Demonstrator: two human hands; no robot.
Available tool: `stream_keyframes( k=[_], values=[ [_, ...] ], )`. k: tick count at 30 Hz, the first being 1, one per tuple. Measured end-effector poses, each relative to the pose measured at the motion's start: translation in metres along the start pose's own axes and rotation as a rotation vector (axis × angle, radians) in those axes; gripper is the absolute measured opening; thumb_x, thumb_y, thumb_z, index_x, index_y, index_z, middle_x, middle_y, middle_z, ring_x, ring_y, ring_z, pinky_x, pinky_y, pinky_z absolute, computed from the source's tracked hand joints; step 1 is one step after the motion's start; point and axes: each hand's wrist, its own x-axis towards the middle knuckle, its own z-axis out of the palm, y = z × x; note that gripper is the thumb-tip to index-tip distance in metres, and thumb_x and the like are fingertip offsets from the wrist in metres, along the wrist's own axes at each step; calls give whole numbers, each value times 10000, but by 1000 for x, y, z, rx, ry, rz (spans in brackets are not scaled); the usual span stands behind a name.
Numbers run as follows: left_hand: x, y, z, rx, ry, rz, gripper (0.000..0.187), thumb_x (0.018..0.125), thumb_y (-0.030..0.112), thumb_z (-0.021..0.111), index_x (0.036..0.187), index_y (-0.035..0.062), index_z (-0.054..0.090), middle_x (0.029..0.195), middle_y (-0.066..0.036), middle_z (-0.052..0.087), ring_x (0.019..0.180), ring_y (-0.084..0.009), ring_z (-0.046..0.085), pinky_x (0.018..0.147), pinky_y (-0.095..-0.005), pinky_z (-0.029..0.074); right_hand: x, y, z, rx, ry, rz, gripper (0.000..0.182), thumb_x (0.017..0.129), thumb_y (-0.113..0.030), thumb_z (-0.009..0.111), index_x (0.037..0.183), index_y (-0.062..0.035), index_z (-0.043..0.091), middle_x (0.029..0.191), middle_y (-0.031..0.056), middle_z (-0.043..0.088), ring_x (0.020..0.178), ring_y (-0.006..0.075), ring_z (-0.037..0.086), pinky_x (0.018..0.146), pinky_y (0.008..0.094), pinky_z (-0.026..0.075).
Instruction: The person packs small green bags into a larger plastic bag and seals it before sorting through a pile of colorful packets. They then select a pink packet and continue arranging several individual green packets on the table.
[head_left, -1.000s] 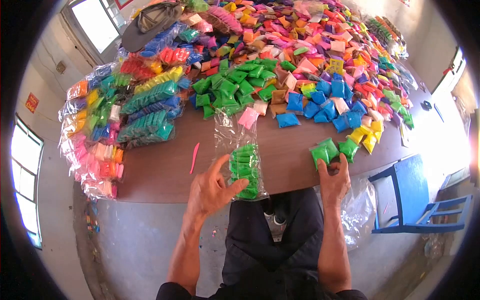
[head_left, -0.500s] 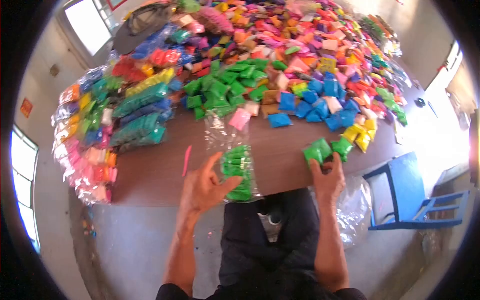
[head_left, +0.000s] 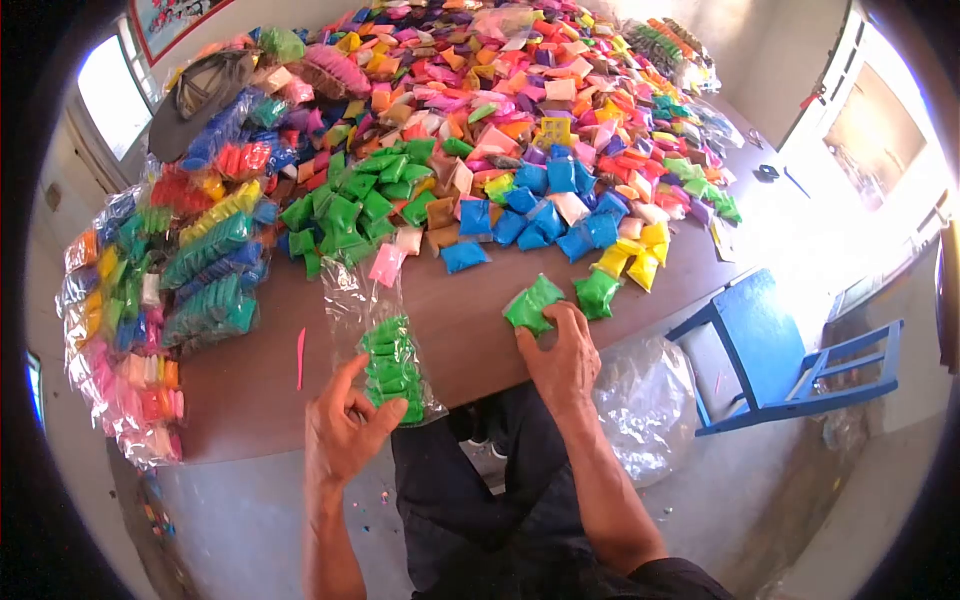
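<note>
Because filled packs (head_left: 210,310) are gathered along the left of the desk (head_left: 240,400), the middle has working room; a pink stick (head_left: 300,358) lies there. The left hand (head_left: 340,430) has its fingers apart, thumb over the near part of a clear bag (head_left: 393,372), perhaps ready to steady it. The bag lies flat with a row of green packets inside, its far end close to the green pile (head_left: 345,215), probably for short reaches. A pink packet (head_left: 387,264) rests at that end, as if weighting it. Rightward, a loose green packet (head_left: 533,303) meets the right hand (head_left: 563,368), whose thumb and forefinger are at its near edge; whether they pinch it, one cannot tell.
</note>
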Motion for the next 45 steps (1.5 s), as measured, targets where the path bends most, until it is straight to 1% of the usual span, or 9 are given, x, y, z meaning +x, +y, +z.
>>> stream_keyframes(
  k=[6, 11, 15, 22, 25, 31, 34, 39, 45],
  values=[
    [-8, -13, 4, 26, 27, 15, 658, 853, 229, 910, 1382, -57, 645, 665, -69, 690, 582, -76, 583, 541, -270, 437, 22, -13, 7, -76, -46, 81, 672, 855, -449, 840, 1431, -170, 636, 1481, 169, 592, 1215, 432, 682, 977, 549, 550],
    [-17, -14, 4, 20, 17, 9, 639, 855, 194, 905, 1380, -62, 645, 683, -79, 704, 590, -84, 609, 557, -267, 470, 23, -6, 26, 53, 72, -121, 371, 820, -260, 853, 1158, -126, 780, 1256, 114, 723, 1173, 392, 686, 981, 474, 559],
    [-23, -6, 4, -13, -17, -24, 636, 862, 195, 902, 1385, -60, 645, 708, -84, 717, 593, -85, 620, 557, -266, 473, 26, -6, 37, 80, 102, -315, 325, 788, -185, 850, 1094, -106, 770, 1168, 121, 735, 1081, 382, 686, 943, 470, 562],
    [-27, 3, 5, 23, -6, 29, 624, 862, 198, 909, 1379, -46, 658, 730, -71, 722, 603, -79, 615, 559, -262, 477, 27, -14, 44, 247, -44, -185, 270, 816, -208, 848, 1053, -103, 775, 1184, 139, 730, 1133, 384, 684, 951, 471, 567],
    [-30, 8, 4, 27, -9, 26, 616, 868, 194, 899, 1382, -43, 657, 765, -75, 739, 642, -91, 640, 587, -273, 507, 36, -15, 41, 346, 54, -159, 296, 822, -262, 850, 1069, -111, 786, 1235, 153, 720, 1195, 388, 664, 998, 498, 545],
    [-38, 5, 9, 100, 1, 51, 601, 876, 175, 882, 1384, -50, 652, 815, -112, 771, 735, -115, 709, 656, -303, 577, 57, -33, 57, 95, -92, -56, 327, 828, -315, 828, 1096, -129, 799, 1275, 167, 714, 1252, 407, 625, 1045, 556, 497],
    [-42, 15, 4, 164, 18, 58, 606, 872, 186, 887, 1384, -43, 656, 820, -130, 774, 731, -119, 712, 657, -306, 579, 56, -34, 72, 75, -109, -154, 293, 831, -286, 808, 1069, -117, 776, 1262, 162, 713, 1234, 396, 631, 1020, 565, 498],
    [-56, 31, -7, 236, 41, 26, 621, 859, 226, 916, 1391, 16, 675, 939, -139, 808, 705, -174, 750, 641, -322, 591, 40, -40, 60, 343, 84, -347, 219, 794, -126, 814, 983, -103, 705, 1067, 163, 705, 1026, 431, 671, 860, 521, 567],
    [-48, 55, -2, 274, 178, 261, 527, 915, 321, 867, 1345, 57, 717, 992, -128, 794, 697, -194, 730, 640, -346, 587, -17, -58, -48, 396, -541, -738, 270, 777, -107, 844, 1004, -59, 706, 1033, 166, 686, 1019, 384, 674, 881, 464, 568]
  ],
)
